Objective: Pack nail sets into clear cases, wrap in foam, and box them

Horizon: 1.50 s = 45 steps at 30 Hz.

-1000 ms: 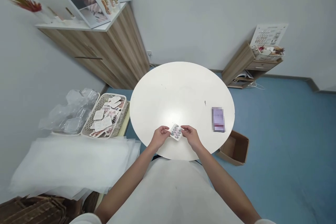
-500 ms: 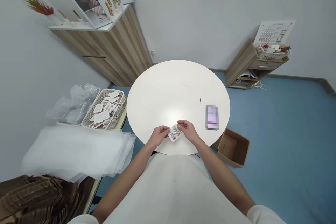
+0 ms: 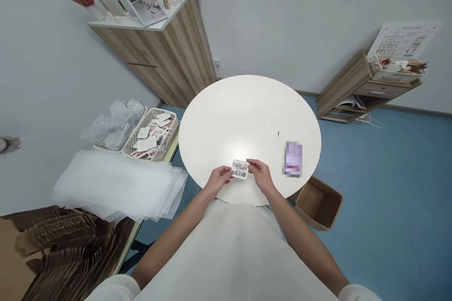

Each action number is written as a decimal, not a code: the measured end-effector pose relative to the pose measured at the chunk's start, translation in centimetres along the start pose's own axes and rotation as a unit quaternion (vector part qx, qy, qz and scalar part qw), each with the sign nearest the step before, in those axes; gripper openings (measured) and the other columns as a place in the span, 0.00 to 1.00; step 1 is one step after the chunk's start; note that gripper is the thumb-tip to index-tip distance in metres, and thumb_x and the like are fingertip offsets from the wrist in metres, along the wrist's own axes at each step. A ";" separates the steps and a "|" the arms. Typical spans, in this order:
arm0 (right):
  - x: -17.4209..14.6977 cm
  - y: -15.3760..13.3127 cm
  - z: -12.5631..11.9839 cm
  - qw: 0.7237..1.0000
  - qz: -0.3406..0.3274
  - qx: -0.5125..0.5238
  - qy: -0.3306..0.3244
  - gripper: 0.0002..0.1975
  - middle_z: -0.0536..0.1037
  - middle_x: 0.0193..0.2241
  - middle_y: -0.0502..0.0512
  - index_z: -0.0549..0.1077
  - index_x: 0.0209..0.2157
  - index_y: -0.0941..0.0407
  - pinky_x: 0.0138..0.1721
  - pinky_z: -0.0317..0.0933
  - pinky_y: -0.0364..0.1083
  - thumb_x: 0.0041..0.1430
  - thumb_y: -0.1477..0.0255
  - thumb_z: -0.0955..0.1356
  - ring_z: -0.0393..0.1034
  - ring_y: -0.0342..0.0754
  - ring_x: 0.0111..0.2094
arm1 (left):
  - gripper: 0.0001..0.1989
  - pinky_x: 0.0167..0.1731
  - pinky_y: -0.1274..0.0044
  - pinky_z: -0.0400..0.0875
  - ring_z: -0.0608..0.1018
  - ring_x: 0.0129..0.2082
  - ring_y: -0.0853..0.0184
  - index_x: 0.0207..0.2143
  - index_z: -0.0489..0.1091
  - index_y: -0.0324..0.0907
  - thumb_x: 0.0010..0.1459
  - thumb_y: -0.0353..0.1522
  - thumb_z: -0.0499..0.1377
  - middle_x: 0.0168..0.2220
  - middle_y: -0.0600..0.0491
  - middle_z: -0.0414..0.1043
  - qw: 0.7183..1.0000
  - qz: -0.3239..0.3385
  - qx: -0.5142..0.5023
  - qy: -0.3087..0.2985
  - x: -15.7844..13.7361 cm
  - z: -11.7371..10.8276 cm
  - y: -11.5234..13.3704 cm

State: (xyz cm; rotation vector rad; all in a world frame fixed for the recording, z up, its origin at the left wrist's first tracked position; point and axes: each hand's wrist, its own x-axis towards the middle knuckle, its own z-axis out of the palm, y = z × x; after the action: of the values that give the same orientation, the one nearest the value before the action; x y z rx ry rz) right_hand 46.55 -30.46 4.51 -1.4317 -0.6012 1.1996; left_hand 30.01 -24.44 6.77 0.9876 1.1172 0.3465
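A small white tray of press-on nails [image 3: 240, 169], two rows of shiny silvery and pink pieces, is held between my hands above the near part of the white oval table [image 3: 243, 113]. My left hand [image 3: 219, 180] pinches its left edge between thumb and fingers. On the right edge, the thumb and fingers of my right hand [image 3: 259, 172] close on the tray's corner. A phone-like rectangle [image 3: 293, 160], blurred by pixels, lies on the table to the right of my right hand.
Left of the table stand a perforated basket of cards [image 3: 151, 136], clear plastic packs [image 3: 123, 122], white sheets [image 3: 116, 183] and stacked brown cardboard [image 3: 67, 244]. An open cardboard box [image 3: 319, 202] sits on the floor at right. Beyond are a wooden cabinet [image 3: 176, 51] and a small shelf [image 3: 344, 84].
The tray has turned from a diagonal tilt to nearly level, with both hands still on it. The whole view has shifted, so the table appears further right.
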 end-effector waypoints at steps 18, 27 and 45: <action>1.1 -1.7 5.4 0.989 0.033 -0.134 -0.061 0.20 0.71 0.38 0.54 0.66 0.44 0.52 0.35 0.62 0.45 0.46 0.67 0.66 0.67 0.42 0.32 | 0.16 0.35 0.73 0.68 0.73 0.32 0.67 0.33 0.70 0.39 0.41 0.38 0.62 0.30 0.50 0.72 0.997 0.078 0.022 0.005 3.4 -6.6 1.2; 2.6 -1.2 10.2 0.996 0.035 -0.076 0.032 0.11 0.70 0.30 0.50 0.68 0.33 0.55 0.30 0.62 0.44 0.45 0.65 0.66 0.65 0.40 0.26 | 0.21 0.37 0.73 0.68 0.74 0.35 0.67 0.40 0.67 0.40 0.42 0.38 0.62 0.35 0.49 0.70 0.991 0.114 0.064 -0.010 4.0 -10.4 2.7; 6.8 5.7 18.0 0.983 0.050 -0.162 0.067 0.24 0.68 0.41 0.55 0.63 0.47 0.54 0.36 0.63 0.46 0.44 0.70 0.66 0.65 0.44 0.37 | 0.27 0.37 0.77 0.69 0.70 0.42 0.67 0.51 0.59 0.41 0.47 0.34 0.58 0.46 0.46 0.61 0.968 0.079 0.230 0.054 8.2 -17.6 -1.2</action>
State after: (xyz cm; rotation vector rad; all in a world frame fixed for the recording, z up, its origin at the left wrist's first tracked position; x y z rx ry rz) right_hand 31.35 -18.45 -0.63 -1.8207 -0.6584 1.1070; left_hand 18.11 -10.96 -0.60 1.4892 1.2494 0.2751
